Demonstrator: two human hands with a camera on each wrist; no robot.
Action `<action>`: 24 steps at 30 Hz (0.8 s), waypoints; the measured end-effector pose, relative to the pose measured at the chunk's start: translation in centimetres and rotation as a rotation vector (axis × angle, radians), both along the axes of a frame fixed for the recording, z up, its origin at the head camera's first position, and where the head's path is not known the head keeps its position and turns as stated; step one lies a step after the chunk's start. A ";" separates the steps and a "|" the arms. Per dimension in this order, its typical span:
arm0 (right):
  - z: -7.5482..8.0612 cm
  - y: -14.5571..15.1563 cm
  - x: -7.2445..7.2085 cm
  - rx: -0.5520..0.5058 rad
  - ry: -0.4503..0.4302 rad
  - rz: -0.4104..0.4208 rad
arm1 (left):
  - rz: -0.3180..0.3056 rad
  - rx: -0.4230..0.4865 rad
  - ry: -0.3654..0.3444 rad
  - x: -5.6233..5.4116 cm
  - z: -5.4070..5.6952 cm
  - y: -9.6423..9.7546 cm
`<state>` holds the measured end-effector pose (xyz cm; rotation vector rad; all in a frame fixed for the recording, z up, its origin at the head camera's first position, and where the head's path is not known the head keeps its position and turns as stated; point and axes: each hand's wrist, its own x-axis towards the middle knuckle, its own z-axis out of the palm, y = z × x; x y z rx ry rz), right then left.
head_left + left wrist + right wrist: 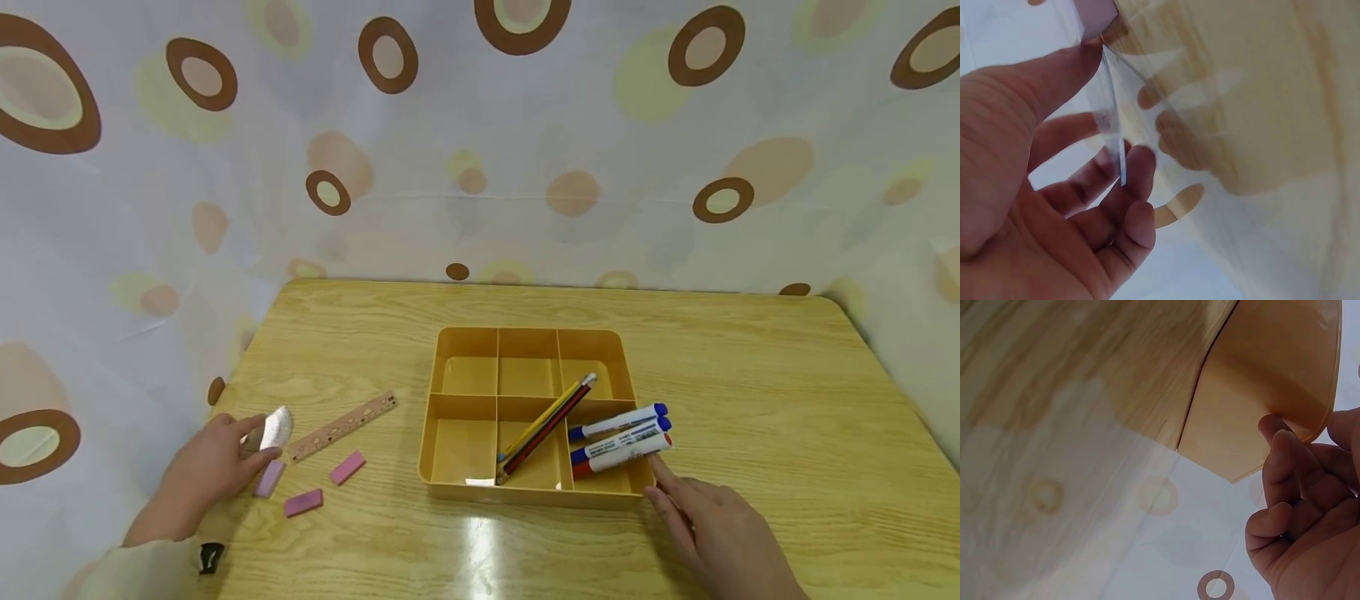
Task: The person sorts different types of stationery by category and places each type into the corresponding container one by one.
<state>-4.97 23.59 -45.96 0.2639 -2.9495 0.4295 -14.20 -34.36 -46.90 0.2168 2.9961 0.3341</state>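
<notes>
My left hand (213, 462) is at the left of the table, pinching a clear protractor (278, 427) between thumb and fingers. In the left wrist view, the clear plastic (1110, 106) stands edge-on, with fingertips behind it. A lilac eraser (271, 478) lies just below the thumb. On the right, my other hand (723, 529) holds the near right corner of a yellow divided tray (525, 495). The right wrist view has its fingertips (1272, 428) against the tray's outer wall (1254, 381) and the thumb at the rim.
Two pink erasers (348, 468) (303, 502) and a wooden-coloured ruler (342, 427) lie between the left hand and the tray. Several pencils (543, 429) lean in the front middle compartment. Three markers (622, 447) rest in the front right one, caps over the rim.
</notes>
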 end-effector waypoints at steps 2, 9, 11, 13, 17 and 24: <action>0.0 0.0 0.0 0.003 0.001 -0.002 | -0.024 -0.014 0.008 0.0 -0.1 0.0; 0.0 0.1 0.0 0.002 0.035 0.015 | -0.060 -0.024 0.013 -0.2 -0.2 -0.1; -0.1 0.1 0.0 0.002 0.050 0.025 | -0.069 -0.027 0.012 -0.3 -0.2 -0.2; -0.2 0.2 -0.1 0.004 0.058 0.033 | -0.075 -0.018 0.008 -0.3 -0.1 -0.3; -0.4 0.3 -0.1 0.017 0.097 0.050 | -0.074 0.038 -0.012 -0.1 0.1 -0.3; -0.5 0.3 0.0 0.011 0.142 0.054 | -0.065 0.134 0.051 0.0 0.7 0.3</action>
